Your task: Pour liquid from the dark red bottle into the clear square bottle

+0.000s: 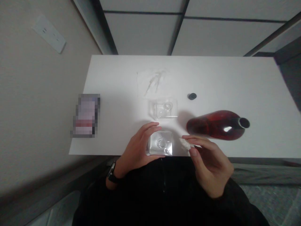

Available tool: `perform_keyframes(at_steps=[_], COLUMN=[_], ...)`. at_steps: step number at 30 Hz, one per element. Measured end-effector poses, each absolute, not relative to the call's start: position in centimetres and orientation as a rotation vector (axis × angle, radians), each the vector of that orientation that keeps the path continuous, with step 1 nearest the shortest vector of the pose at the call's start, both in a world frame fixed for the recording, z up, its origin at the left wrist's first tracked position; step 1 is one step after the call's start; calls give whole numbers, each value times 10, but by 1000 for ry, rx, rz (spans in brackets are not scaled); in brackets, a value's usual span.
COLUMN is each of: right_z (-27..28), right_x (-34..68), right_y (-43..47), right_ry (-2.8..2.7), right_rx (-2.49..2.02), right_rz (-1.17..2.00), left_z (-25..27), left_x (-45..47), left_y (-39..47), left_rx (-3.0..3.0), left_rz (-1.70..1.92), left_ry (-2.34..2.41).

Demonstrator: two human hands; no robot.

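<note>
My left hand (pixel 142 144) curls round the side of a clear, square-sided container (pixel 161 143) at the table's near edge. A round ring shows in the middle of this container. Between the thumb and fingers of my right hand (pixel 209 161) is a small crumpled white wad (pixel 185 144), perhaps tissue or cotton; it is just right of the container and apart from it. Behind my left hand stands a second clear square container (pixel 166 108) with a similar ring. Close beyond my right hand is a dark red bottle (pixel 215 125) with its mouth uncapped.
A small black cap (pixel 192 96) lies on the white table (pixel 113 81) behind the bottle. Faint greyish streaks (pixel 155 81) mark the table's far part. At the left edge is a blurred-out phone-shaped object (pixel 86 116). A wall with an outlet (pixel 49 34) rises at left.
</note>
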State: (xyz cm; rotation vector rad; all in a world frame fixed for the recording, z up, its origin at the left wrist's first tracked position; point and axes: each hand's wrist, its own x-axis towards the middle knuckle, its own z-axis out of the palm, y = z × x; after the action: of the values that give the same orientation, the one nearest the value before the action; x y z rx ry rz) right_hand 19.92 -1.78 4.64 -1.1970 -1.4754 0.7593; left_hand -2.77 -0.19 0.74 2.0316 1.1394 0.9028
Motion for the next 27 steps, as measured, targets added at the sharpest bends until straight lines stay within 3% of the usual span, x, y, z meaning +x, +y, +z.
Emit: perform_keyframes(at_steps=[12, 27], right_z=[12, -15], right_x=[241, 341], right_y=[-38, 10], right_ry=[-1108, -1046], right_rx=[-1237, -1501], right_rz=[1080, 635], left_z=[36, 35], left_x=[-14, -65], left_y=[4, 15], left_rx=[2309, 2241], left_rz=[783, 914], left_ry=[1207, 1518])
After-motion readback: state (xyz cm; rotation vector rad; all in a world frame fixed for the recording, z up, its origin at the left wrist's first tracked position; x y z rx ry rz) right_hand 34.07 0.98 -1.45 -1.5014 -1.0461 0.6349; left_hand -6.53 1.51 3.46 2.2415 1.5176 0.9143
